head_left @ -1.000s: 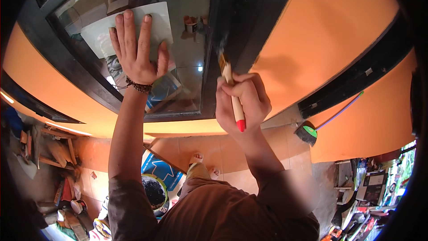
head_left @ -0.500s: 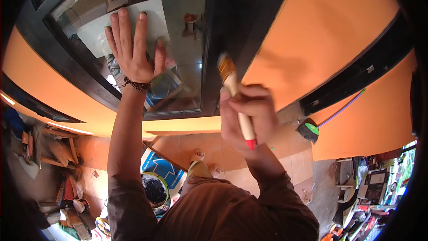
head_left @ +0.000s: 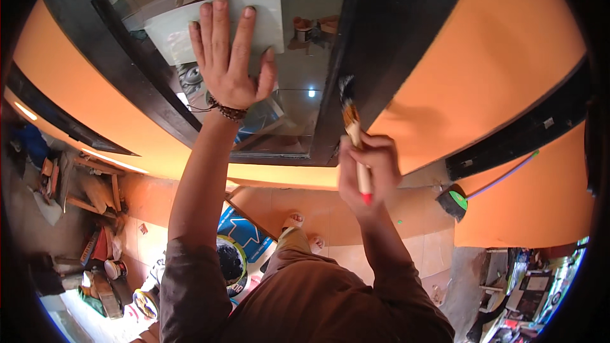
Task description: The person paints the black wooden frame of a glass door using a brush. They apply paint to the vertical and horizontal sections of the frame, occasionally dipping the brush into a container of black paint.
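Observation:
My left hand [head_left: 230,76] lies with fingers spread on a pale rectangular sheet [head_left: 171,37], holding it flat against the window glass [head_left: 298,117]. A dark bracelet circles that wrist. In my right hand [head_left: 375,171] is a paintbrush [head_left: 353,128], its light wooden handle ending in a red tip. The dark, wet-looking bristles meet the black window frame [head_left: 391,38] just right of the glass. Slight blur softens the right hand, but its fingers are wrapped round the handle.
An open paint bucket [head_left: 239,246] with dark contents stands by my legs, beside a blue cardboard piece [head_left: 244,232]. Orange wall [head_left: 495,57] surrounds the frame. At right leans a broom [head_left: 452,201]. Wooden scraps [head_left: 95,200] and clutter lie left; more clutter [head_left: 521,286] fills the lower right.
The view has shifted, so the window and sheet appear farther right. The paintbrush, raised and blurred before, now has its bristles at the black frame. My left hand stays on the sheet.

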### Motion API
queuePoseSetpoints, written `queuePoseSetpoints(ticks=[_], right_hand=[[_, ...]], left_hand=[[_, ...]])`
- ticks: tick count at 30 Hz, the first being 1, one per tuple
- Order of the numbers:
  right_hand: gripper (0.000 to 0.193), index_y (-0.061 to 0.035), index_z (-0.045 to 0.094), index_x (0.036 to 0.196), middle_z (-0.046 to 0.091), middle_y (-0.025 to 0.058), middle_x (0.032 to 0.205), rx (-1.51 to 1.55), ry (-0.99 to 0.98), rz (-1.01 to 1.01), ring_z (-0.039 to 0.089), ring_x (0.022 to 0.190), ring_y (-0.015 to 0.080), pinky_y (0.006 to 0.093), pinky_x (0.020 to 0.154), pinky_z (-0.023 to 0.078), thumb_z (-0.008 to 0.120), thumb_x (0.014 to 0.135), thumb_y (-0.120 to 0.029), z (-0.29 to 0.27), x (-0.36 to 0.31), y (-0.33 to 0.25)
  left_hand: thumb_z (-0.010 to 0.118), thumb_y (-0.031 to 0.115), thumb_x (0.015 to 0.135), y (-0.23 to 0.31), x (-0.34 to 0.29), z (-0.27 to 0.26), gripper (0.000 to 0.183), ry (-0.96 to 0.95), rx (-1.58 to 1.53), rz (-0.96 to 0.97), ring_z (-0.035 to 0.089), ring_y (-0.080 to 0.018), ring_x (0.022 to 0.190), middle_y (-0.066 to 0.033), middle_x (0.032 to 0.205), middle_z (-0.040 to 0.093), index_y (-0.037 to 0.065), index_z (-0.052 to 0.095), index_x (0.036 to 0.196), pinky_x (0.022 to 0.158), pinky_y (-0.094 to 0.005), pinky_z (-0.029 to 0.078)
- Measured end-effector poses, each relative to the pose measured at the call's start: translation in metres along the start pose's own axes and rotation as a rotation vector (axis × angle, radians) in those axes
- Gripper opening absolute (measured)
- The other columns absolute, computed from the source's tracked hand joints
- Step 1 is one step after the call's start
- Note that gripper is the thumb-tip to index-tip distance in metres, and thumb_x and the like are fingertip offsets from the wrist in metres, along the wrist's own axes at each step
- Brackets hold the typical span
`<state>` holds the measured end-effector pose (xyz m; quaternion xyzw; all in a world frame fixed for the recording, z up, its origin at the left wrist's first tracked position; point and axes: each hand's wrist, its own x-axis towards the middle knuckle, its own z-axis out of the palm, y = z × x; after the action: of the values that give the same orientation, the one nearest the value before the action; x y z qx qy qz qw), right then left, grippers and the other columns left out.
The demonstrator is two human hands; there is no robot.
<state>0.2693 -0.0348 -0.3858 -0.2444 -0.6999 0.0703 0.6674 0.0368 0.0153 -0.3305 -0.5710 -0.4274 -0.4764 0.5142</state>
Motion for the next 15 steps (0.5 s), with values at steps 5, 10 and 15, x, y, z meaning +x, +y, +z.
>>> queuePoseSetpoints(ticks=[5,10,15], right_hand=[[0.024,-0.0036,0.055,0.081,0.058,0.018,0.1,0.186,0.284,-0.117,0.062,0.076,0.0214,0.0248,0.065,0.051,0.073,0.071,0.009,-0.004,0.072,-0.029],[0.025,-0.0039,0.054,0.073,0.059,0.0161,0.091,0.003,0.144,-0.212,0.061,0.072,0.0248,0.0297,0.062,0.051,0.075,0.067,0.008,0.016,0.015,0.028],[0.024,-0.0022,0.05,0.077,0.061,0.0197,0.092,0.02,-0.028,-0.009,0.064,0.078,0.0237,0.0288,0.065,0.051,0.073,0.074,0.006,-0.015,-0.037,0.015]], left_hand=[[0.053,0.03,0.079,-0.004,-0.001,0.0,0.055,0.031,-0.013,0.004,0.037,-0.0413,0.131,-0.0245,0.139,0.042,0.005,0.055,0.128,0.108,-0.0533,0.021],[0.052,0.034,0.082,-0.004,0.003,-0.005,0.056,0.001,-0.001,0.032,0.036,-0.0432,0.131,-0.0252,0.14,0.041,0.004,0.053,0.129,0.109,-0.0529,0.02],[0.051,0.034,0.083,-0.002,-0.001,0.002,0.057,0.009,0.006,0.036,0.035,-0.0427,0.132,-0.0258,0.14,0.04,0.003,0.052,0.13,0.11,-0.0512,0.019]])
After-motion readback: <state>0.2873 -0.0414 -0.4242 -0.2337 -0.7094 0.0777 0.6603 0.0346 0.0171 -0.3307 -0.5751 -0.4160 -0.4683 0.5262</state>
